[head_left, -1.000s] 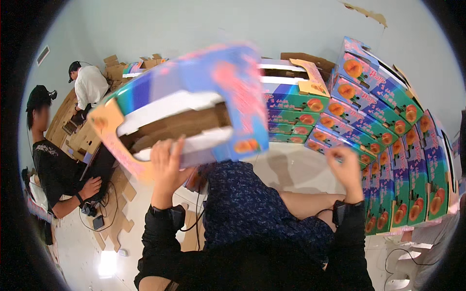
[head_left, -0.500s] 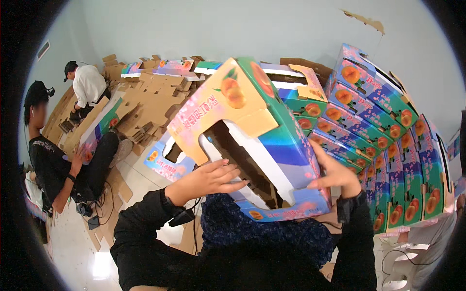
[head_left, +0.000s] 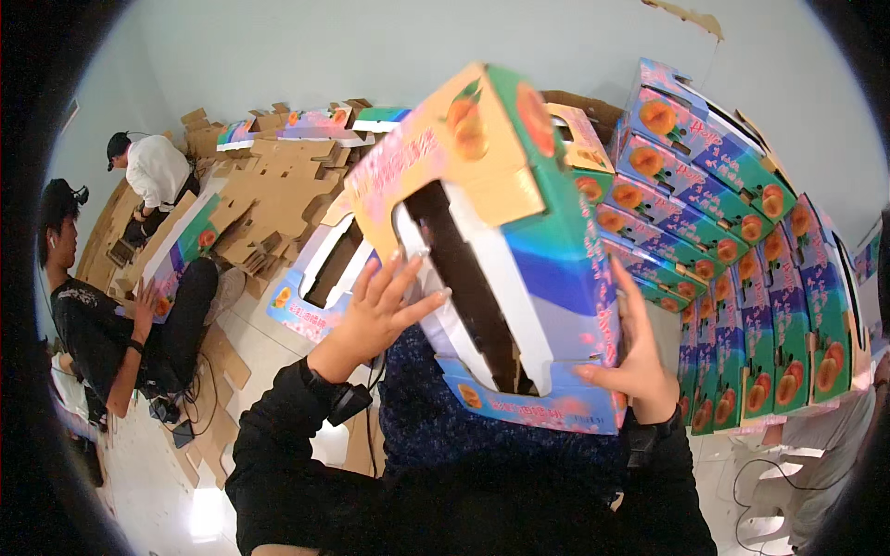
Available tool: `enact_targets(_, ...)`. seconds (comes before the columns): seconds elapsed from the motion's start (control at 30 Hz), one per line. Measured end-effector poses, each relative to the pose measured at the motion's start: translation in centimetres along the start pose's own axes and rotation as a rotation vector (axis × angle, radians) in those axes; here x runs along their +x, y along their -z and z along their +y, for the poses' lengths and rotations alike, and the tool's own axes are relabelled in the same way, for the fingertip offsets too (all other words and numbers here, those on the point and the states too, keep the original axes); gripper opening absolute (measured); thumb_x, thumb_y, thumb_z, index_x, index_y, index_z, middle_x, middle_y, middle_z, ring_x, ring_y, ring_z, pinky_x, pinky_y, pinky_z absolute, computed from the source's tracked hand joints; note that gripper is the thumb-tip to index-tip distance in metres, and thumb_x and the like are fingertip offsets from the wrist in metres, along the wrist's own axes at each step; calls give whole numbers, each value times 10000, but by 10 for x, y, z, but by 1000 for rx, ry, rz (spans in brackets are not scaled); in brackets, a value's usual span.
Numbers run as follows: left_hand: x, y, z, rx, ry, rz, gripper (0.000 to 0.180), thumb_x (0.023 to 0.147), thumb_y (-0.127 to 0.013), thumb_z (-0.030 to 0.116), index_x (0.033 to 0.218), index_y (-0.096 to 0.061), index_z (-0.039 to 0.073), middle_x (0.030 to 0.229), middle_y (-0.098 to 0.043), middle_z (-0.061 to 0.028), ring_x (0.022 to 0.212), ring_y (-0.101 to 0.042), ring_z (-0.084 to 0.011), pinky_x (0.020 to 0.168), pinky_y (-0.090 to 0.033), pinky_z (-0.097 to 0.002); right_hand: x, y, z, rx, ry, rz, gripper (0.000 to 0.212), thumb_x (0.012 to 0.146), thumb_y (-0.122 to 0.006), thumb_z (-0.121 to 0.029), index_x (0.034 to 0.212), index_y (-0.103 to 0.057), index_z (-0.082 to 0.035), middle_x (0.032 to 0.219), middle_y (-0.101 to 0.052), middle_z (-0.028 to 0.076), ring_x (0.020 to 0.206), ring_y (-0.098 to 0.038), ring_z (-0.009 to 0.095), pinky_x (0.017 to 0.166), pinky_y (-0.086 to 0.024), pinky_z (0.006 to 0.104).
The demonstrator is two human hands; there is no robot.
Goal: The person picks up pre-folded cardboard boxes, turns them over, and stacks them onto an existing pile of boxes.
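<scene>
A colourful cardboard fruit box (head_left: 570, 264), printed with peaches, is tilted up in front of me over my lap. A long slot runs along its top, framed by white flaps, and the inside looks dark. My right hand (head_left: 642, 361) grips its near right corner, thumb on the top edge and fingers along the side. At the left of the slot, my left hand (head_left: 375, 315) rests against the white flap with fingers spread. Another printed box (head_left: 295, 310) with a similar slot sits on the floor, partly hidden behind the held one.
Finished-looking boxes (head_left: 691, 199) are stacked at the right, with more standing upright (head_left: 788, 343) beside them. Flattened cardboard (head_left: 278, 190) covers the floor at back left. Two people (head_left: 97, 315) sit at the left, one handling a printed sheet. Cables (head_left: 199, 394) lie near them.
The held box has been raised and turned a little more upright, its far end moving up and right. My left hand's fingers have spread wider; my right hand keeps its grip.
</scene>
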State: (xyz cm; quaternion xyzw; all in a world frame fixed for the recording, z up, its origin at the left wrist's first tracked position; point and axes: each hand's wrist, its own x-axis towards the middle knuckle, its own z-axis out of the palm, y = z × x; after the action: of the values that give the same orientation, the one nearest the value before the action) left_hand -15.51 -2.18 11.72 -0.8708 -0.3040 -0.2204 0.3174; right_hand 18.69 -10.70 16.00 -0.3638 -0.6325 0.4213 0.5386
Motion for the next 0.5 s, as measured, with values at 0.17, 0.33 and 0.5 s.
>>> enact_targets(0.17, 11, 12, 0, -219, 239, 356, 574, 694, -620, 43, 1206, -549, 294, 1436, -349, -147, 1340, -292, -385, 1099, -158, -501, 17, -4, -25, 63, 34, 102, 1075, 620, -787, -134, 1465, -136, 4, 1410, -360, 183, 1292, -393, 269, 1083, -287, 388)
enact_targets(0.33, 19, 34, -12, 21, 413, 379, 470, 774, -537, 53, 1236, -496, 121, 1354, -418, -206, 1305, -335, -411, 1097, -144, -530, 61, -20, 7, 374, 44, 392, 910, 715, -736, -179, 1439, -215, 0, 1330, -437, 189, 1192, -487, 267, 985, -413, 377)
enact_targets(0.5, 5, 40, -12, -407, 678, 798, 580, 858, -523, 161, 1359, -303, -32, 1398, -363, -219, 1314, -318, -375, 1113, -144, -471, 129, -73, 37, 702, 0, 472, 976, 749, -765, -231, 1432, -111, 13, 1286, -447, 193, 1145, -501, 271, 957, -433, 391)
